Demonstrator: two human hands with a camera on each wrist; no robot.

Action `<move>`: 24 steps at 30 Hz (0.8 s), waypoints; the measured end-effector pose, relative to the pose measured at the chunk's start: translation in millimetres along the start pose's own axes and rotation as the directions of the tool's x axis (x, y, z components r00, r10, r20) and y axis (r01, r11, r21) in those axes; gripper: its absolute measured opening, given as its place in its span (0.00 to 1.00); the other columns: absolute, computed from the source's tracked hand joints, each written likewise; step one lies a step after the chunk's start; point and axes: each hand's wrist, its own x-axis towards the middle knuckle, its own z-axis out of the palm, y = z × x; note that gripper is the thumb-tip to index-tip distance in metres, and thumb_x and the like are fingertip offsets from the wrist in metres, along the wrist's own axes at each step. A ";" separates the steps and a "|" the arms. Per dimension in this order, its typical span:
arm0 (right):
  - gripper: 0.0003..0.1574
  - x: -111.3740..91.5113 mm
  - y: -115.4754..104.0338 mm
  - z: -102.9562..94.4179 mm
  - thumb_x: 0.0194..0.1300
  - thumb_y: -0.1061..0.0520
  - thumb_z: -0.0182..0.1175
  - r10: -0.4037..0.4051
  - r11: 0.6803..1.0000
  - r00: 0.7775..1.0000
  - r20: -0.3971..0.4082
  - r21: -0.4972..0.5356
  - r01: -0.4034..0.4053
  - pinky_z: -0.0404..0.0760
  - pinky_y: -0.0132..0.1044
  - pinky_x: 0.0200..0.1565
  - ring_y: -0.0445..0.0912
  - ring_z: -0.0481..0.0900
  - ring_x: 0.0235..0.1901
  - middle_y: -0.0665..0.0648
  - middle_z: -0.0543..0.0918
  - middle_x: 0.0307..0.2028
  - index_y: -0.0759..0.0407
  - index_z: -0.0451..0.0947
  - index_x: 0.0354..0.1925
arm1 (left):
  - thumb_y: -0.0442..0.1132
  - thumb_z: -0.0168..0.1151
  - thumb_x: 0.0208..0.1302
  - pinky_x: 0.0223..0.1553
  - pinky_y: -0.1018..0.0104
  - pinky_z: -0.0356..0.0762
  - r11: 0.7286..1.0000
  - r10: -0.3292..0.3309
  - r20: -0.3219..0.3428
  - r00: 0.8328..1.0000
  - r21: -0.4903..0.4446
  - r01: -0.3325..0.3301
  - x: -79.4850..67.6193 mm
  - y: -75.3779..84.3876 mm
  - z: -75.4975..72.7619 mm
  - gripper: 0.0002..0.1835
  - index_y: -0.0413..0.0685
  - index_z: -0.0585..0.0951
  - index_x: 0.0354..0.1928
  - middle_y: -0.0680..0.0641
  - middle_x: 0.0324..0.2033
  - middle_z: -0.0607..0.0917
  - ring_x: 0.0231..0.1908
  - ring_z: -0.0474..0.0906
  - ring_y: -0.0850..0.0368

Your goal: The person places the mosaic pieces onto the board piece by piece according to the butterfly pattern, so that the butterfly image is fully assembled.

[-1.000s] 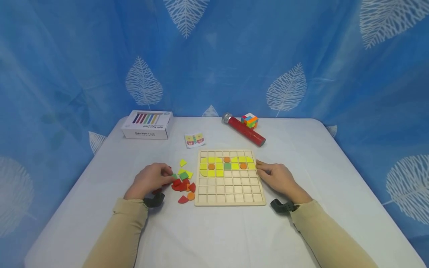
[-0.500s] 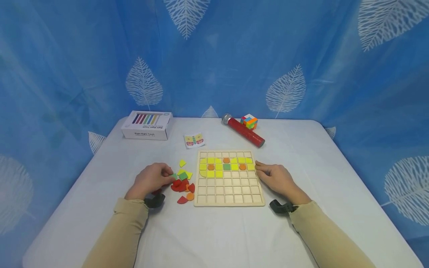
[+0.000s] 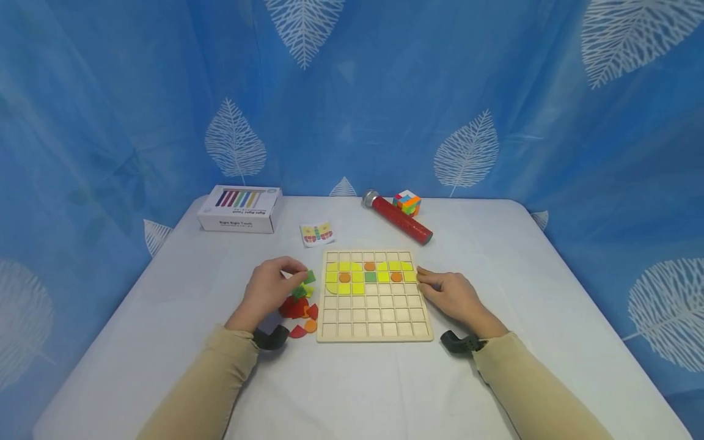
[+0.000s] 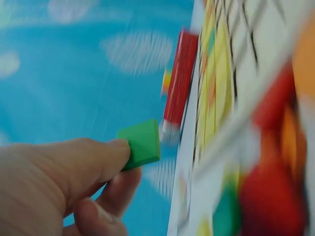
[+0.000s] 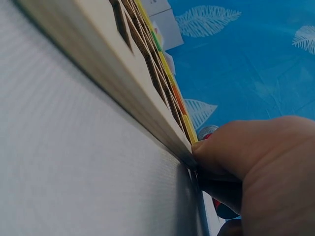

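Between the thumb and fingers of my left hand (image 3: 271,286) is a green square tile (image 4: 140,142), held up over the loose pieces in the head view. Beneath it lies a small heap of tiles: another green one, yellow ones, red pieces (image 3: 293,307) and an orange disc (image 3: 310,326). To the right sits the wooden grid board (image 3: 374,333), its upper rows filled with yellow tiles (image 3: 358,288), orange discs and one green square (image 3: 370,277). My right hand (image 3: 452,294) grips the board's right edge, the thumb at the rim in the right wrist view.
Behind the board lies a small picture card (image 3: 317,234) with a butterfly pattern. A white box (image 3: 240,209) stands at the back left. Toward the back right are a red microphone (image 3: 401,219) and a puzzle cube (image 3: 407,202). A blue curtain hangs beyond the white table (image 3: 352,391).
My left hand has moved right and slightly away from me, lifting a green tile off the pile's left side. My right hand stays at the board's edge.
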 end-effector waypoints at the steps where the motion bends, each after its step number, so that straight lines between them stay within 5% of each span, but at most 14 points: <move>1: 0.25 0.4 -0.3 0.0 0.73 0.48 0.61 0.004 1.000 1.000 0.003 0.000 -0.004 0.75 0.59 0.63 0.58 0.75 0.67 0.51 0.78 0.66 0.53 0.81 0.63 | 0.47 0.69 0.68 0.34 0.64 0.77 1.000 0.029 0.015 0.999 -0.004 -0.029 0.7 6.9 4.4 0.11 0.54 0.87 0.48 0.51 0.45 0.87 0.34 0.76 0.51; 7: 0.25 1.2 0.1 0.5 0.73 0.46 0.61 0.019 1.000 1.000 0.016 0.005 -0.019 0.74 0.59 0.64 0.58 0.75 0.67 0.50 0.78 0.67 0.53 0.80 0.64 | 0.48 0.72 0.64 0.38 0.63 0.76 0.989 0.138 0.091 0.986 0.039 -0.142 7.7 45.2 32.4 0.07 0.58 0.90 0.42 0.56 0.40 0.89 0.35 0.77 0.56; 14: 0.26 1.1 -1.9 0.1 0.73 0.46 0.60 0.037 0.999 0.999 0.028 0.006 -0.038 0.73 0.59 0.65 0.58 0.74 0.68 0.50 0.77 0.67 0.53 0.80 0.64 | 0.45 0.70 0.66 0.49 0.57 0.79 0.981 0.173 0.197 0.965 0.057 -0.187 18.7 72.3 62.2 0.06 0.58 0.90 0.42 0.58 0.41 0.88 0.46 0.80 0.58; 24: 0.26 0.5 -3.8 -0.8 0.73 0.45 0.59 0.042 0.999 0.999 0.023 0.000 -0.042 0.72 0.59 0.66 0.58 0.74 0.68 0.50 0.78 0.67 0.54 0.80 0.64 | 0.43 0.68 0.67 0.40 0.61 0.77 0.949 0.214 0.232 0.949 0.182 -0.259 26.1 79.1 80.2 0.03 0.59 0.89 0.39 0.58 0.40 0.88 0.39 0.79 0.59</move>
